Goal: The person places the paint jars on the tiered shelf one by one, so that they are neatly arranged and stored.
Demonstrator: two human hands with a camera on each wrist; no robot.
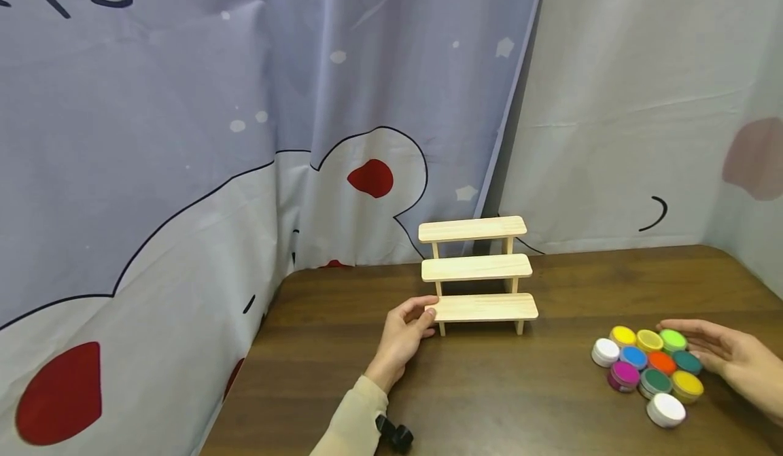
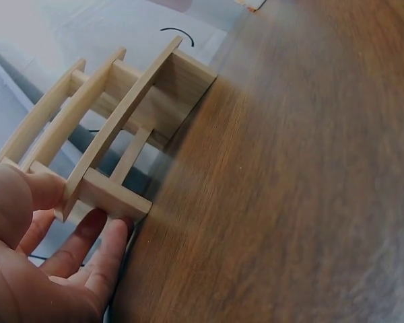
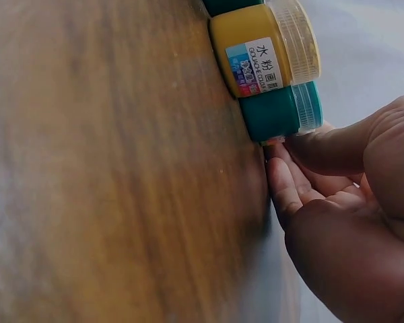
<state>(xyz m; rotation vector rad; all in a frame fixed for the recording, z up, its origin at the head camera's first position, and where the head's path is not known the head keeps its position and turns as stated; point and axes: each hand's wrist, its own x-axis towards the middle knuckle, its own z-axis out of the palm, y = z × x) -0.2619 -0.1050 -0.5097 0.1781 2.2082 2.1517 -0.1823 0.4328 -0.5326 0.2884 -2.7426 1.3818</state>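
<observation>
We see the two hands well apart. The left hand [image 1: 400,337] pinches the left end of the lowest board of a pale, unvarnished-looking wooden three-step stand [image 1: 477,268], thumb on the board and fingertips beneath it beside the support. The right hand [image 1: 728,354] holds its fingers long and loose at the right side of a cluster of small round paint jars with coloured lids. Its thumb lies against the jar with a dark teal lid [image 1: 687,362] and its fingers reach behind the jar with a bright green lid [image 1: 673,340]; we cannot tell how firmly it presses.

We judge the stand light and stiff, with enough bite in the bare wood for a pinch, though pulling one end alone could make it swivel. We would take it by both ends of a board, or by its side supports. The jars look like hard, smooth plastic, easy to lift but a little slippery; we would pinch one round its body below the lid.

The stand rises upright just ahead and to the right of the left hand, its boards running towards the right. The jars stand upright and close-packed immediately left of the right hand, the jar with a white lid [image 1: 666,410] nearest us. Both sit on the brown wood-grain worktop [image 1: 508,395], with the patterned curtain [image 1: 379,68] behind.
</observation>
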